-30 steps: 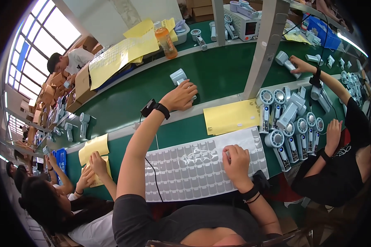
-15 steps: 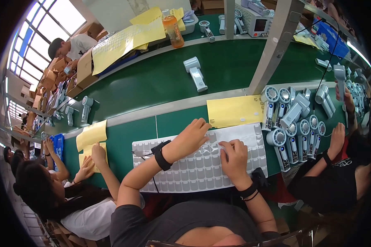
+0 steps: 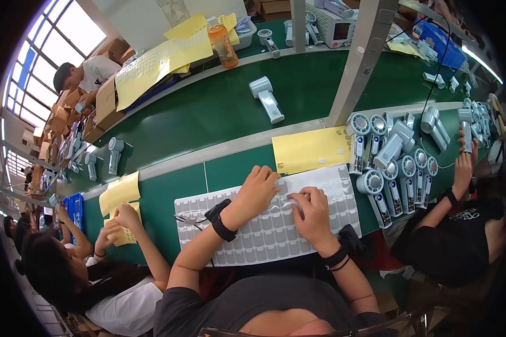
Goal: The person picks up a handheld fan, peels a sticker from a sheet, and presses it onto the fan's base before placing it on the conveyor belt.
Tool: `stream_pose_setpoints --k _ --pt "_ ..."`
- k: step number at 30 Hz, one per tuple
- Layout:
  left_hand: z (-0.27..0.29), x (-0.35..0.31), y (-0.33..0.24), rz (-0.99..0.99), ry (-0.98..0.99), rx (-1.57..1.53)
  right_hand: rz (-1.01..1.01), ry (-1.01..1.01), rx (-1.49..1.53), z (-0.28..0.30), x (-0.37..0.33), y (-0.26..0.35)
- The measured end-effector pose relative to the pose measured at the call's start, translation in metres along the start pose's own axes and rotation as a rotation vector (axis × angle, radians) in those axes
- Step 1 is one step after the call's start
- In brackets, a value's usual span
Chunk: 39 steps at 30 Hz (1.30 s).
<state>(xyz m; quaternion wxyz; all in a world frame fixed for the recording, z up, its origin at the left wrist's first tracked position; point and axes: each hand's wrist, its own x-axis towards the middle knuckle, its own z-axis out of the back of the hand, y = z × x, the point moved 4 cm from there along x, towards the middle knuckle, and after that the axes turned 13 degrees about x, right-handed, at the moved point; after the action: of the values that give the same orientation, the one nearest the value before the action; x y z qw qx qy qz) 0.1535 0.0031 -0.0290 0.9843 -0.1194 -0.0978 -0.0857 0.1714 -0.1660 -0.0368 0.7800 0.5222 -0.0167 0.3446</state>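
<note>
A white sheet (image 3: pixel 253 255) with rows of grey rounded stickers lies in front of me on the green table, and its upper right part is bare and glossy. My left hand (image 3: pixel 257 191) reaches over the sheet's upper middle, fingers bent and tips close together near the edge of the bare part. Just right of it, my right hand (image 3: pixel 311 216) rests on the sheet with thumb and fingers curled towards each other. The fingertips of both hands nearly meet; anything between them is too small to make out. A black wristband (image 3: pixel 224 221) is on my left wrist.
Yellow sheets (image 3: pixel 309 151) lie beyond the sticker sheet. Several pale blue handheld fans (image 3: pixel 374 182) crowd the right, and one fan (image 3: pixel 267 100) lies on the far green surface. A metal post (image 3: pixel 357 67) rises beyond. Co-workers sit on both sides; the right one holds a fan (image 3: pixel 465 129).
My left hand has come down towards the sheet, nearer my right hand, whose fingers have curled more. The right co-worker now has both hands at a fan. The whole view has shifted slightly.
</note>
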Motion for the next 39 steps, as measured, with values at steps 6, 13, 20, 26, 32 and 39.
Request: stream_pose_setpoints --k 6,13,20,26,32,39 --pt "-0.001 -0.001 0.0 0.004 0.001 0.093 0.01 0.028 -0.001 -0.001 0.004 0.004" --pt "-0.004 -0.004 0.0 -0.03 -0.073 0.091 0.026 0.03 -0.037 -0.004 -0.002 0.001" --pt "-0.002 -0.001 -0.002 -0.048 -0.049 0.122 0.043 0.006 -0.045 -0.001 0.001 0.004" --pt "-0.006 -0.002 -0.002 -0.081 -0.047 0.195 0.099 0.005 -0.138 -0.004 -0.002 0.009" --pt "0.001 -0.001 -0.004 -0.064 -0.012 0.176 0.102 0.023 -0.093 -0.005 -0.001 0.009" --pt "-0.001 0.0 -0.004 -0.012 0.037 0.123 0.052 -0.012 -0.122 -0.005 -0.001 0.005"
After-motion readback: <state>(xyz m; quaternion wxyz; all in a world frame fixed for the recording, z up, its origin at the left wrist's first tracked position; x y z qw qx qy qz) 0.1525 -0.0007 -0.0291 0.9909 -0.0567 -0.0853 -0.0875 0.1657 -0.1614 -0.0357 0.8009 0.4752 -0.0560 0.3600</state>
